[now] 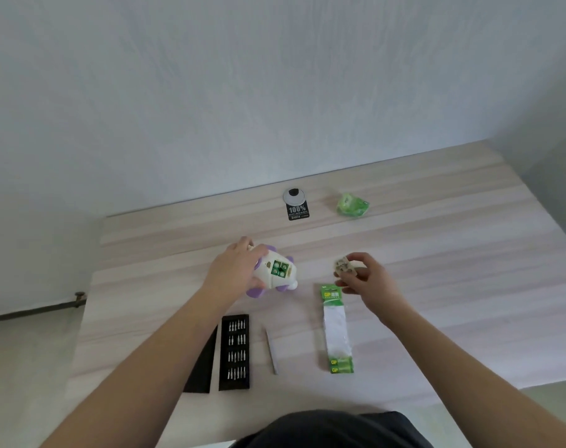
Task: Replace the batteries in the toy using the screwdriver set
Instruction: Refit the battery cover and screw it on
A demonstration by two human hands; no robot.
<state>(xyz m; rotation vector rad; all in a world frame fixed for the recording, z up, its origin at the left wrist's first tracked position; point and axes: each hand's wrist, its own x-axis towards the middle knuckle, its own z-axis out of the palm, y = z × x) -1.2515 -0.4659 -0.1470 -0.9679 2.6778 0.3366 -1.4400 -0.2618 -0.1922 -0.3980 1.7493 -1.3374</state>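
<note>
A: Where's your left hand (234, 270) rn?

B: On the toy (277, 273). You've got it gripped from the left side, fingers curled over the white body, toy lying belly-up on the table (437, 253). Batt compartment is open and facing up; green cells show inside it.

A: And the right hand (361, 273)?

B: You're pinching a small whitish piece (344, 265) btwn thumb and fingers, held just above the table, right of the toy. Looks like the compartment cover, but can't tell for sure.

A: Spare batts?

B: Battery pack (336, 328) lies flat right below your right hand, long strip w/ green ends, mostly clear in the middle. Green cells sit at its near end.

A: Screwdriver stuff?

B: Bit tray (234, 352) is near the table's front edge, below the toy, w/ its black lid (202, 363) just beside it on the left. Screwdriver (271, 350) lies on the table btwn tray and pack, touching neither.

A: Anything else?

B: Crumpled green wrapper (353, 205) and a black tag (297, 211) far back, well apart from your hands.
</note>
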